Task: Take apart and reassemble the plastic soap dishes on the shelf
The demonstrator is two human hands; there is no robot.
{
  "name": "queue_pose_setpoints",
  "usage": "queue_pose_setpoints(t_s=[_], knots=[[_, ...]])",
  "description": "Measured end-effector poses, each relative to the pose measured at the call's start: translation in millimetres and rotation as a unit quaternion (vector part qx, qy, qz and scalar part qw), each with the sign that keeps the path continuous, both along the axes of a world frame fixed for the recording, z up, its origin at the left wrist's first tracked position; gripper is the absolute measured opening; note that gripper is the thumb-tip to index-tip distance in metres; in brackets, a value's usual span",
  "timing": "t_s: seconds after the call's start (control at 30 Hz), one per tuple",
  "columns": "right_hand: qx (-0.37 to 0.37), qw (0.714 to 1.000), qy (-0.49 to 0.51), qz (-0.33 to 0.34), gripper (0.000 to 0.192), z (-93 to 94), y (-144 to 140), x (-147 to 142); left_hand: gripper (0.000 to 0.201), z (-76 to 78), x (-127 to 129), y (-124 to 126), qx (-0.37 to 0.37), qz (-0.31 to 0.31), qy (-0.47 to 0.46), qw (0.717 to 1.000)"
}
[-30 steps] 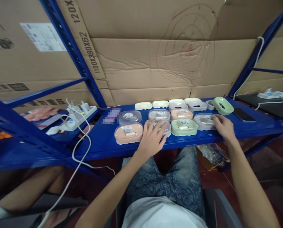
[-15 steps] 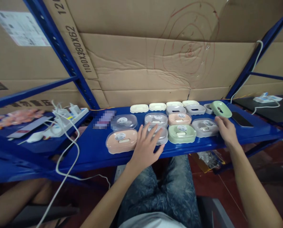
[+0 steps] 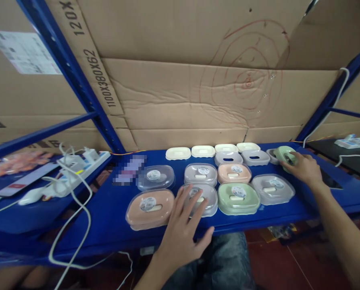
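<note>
Fingers (image 3: 188, 201) flat on grey box (image 3: 201, 199), blue shelf (image 3: 113, 217), cardboard behind (image 3: 180, 96).

The soap boxes (image 3: 238, 198) are smooth pastel plastic with clear glossy lids. The shelf (image 3: 113, 217) is blue painted metal with a slight sheen. Behind stands matt, creased cardboard (image 3: 182, 100).

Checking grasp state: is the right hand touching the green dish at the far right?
Touching. The head view shows the right hand with fingers wrapped over the green dish, no gap visible.
</note>
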State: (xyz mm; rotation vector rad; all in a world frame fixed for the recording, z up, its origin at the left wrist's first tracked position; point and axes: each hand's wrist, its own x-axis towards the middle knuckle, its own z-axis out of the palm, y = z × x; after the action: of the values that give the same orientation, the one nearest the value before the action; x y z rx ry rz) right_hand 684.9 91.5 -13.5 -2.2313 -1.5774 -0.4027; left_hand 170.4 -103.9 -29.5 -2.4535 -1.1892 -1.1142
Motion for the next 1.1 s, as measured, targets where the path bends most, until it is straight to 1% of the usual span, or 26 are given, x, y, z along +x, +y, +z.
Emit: queue_pose_setpoints(t_s=[0.1,0.17,0.2,0.23,0.27,0.3,0.33,0.37,0.4,0.43,0.47,0.5,0.53,0.57,0.6,0.63,0.67,0.73,0.8,0.9,1.0,1.1], knots=[[0.04,0.998,-0.025,0.029,0.076,-11.4,8,13,0.071,0.2,-1,-5,0.016,-0.011,-0.004,1.0],[0.098,0.994,-0.022,0.044,0.082,-11.4,10,18,0.068,7.3,-7,-13,0.011,-0.019,0.002,1.0],[0.139,0.989,-0.015,0.048,0.084,-7.6,9,18,0.066,14.9,-11,-17,0.004,-0.025,0.006,1.0],[0.181,0.982,-0.007,0.053,0.085,-0.8,7,16,0.065,25.7,-18,-21,-0.015,-0.026,0.018,0.999],[0.221,0.973,0.004,0.059,0.085,8.8,5,10,0.063,39.4,-26,-22,-0.012,-0.042,0.021,0.999],[0.247,0.967,0.02,0.067,0.082,21.0,3,1,0.062,55.4,-35,-19,-0.031,-0.04,0.029,0.998],[0.262,0.961,0.04,0.073,0.078,35.1,0,-11,0.061,72.7,-45,-13,-0.048,-0.027,0.032,0.998],[0.271,0.956,0.076,0.089,0.074,50.0,-3,-27,0.057,90.0,-55,0,-0.062,-0.015,0.036,0.997],[0.263,0.948,0.133,0.123,0.068,64.7,-6,-47,0.05,105.9,-66,18,-0.083,-0.011,0.043,0.996],[0.259,0.933,0.189,0.163,0.063,78.2,-8,-68,0.043,119.2,-76,41,-0.11,0.0,0.054,0.992],[0.263,0.916,0.224,0.207,0.061,89.5,-10,-91,0.042,128.9,-85,69,-0.143,0.023,0.069,0.987],[0.25,0.906,0.233,0.249,0.058,98.3,-13,-114,0.046,134.8,-92,99,-0.186,0.053,0.09,0.977],[0.246,0.899,0.228,0.283,0.057,104.5,-15,-136,0.049,136.9,-97,130,-0.226,0.074,0.119,0.964],[0.243,0.898,0.199,0.308,0.056,108.2,-18,-157,0.051,135.5,-101,161,-0.269,0.094,0.154,0.946],[0.247,0.899,0.16,0.324,0.055,110.0,-22,-175,0.055,131.4,-102,190,-0.316,0.109,0.187,0.924],[0.255,0.898,0.123,0.336,0.054,110.5,-26,-190,0.059,125.4,-102,216,-0.342,0.111,0.203,0.911],[0.26,0.898,0.094,0.342,0.053,110.3,-30,-202,0.062,118.2,-100,237,-0.355,0.112,0.211,0.904],[0.267,0.894,0.072,0.352,0.051,109.2,-38,-217,0.071,103.0,-98,269,-0.369,0.107,0.222,0.896],[0.267,0.889,0.089,0.361,0.047,108.5,-43,-224,0.078,90.0,-97,288,-0.38,0.098,0.223,0.893],[0.266,0.877,0.131,0.377,0.042,107.1,-42,-230,0.084,78.5,-103,302,-0.392,0.077,0.21,0.892],[0.254,0.873,0.142,0.39,0.04,102.8,-35,-237,0.092,77.5,-111,309,-0.39,0.061,0.179,0.901],[0.239,0.865,0.152,0.415,0.037,94.9,-29,-244,0.092,86.0,-114,307,-0.371,0.062,0.128,0.918]])
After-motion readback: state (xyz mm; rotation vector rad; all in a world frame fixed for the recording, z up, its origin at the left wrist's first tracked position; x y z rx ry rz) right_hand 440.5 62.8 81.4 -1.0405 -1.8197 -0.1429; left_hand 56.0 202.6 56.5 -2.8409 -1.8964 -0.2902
